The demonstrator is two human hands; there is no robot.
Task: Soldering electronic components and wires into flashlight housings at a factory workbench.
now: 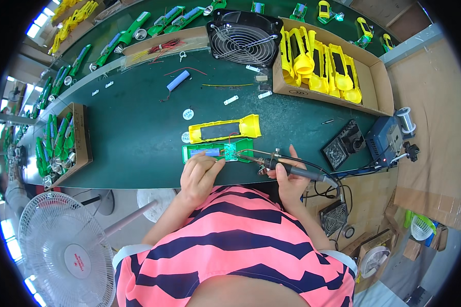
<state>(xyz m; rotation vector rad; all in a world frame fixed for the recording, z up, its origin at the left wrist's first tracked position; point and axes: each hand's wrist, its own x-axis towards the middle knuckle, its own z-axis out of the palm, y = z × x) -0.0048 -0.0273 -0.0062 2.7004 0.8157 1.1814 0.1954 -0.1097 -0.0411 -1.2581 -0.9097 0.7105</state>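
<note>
A green flashlight half-shell point(210, 151) with a small circuit board point(229, 151) lies at the near edge of the dark green workbench point(138, 138). My left hand point(198, 176) rests on it, fingertips pinched at the board's left side. My right hand point(288, 176) grips a soldering iron point(287, 168) by its dark handle, its tip reaching toward the board. A yellow flashlight shell point(224, 128) lies just behind the green one.
A cardboard box point(375, 82) of yellow shells stands at the right, a black fan point(244, 36) behind, a soldering station point(386, 138) and sponge tray point(342, 146) by the right edge. A box point(82, 138) of green parts sits left; a white floor fan point(69, 256) stands below.
</note>
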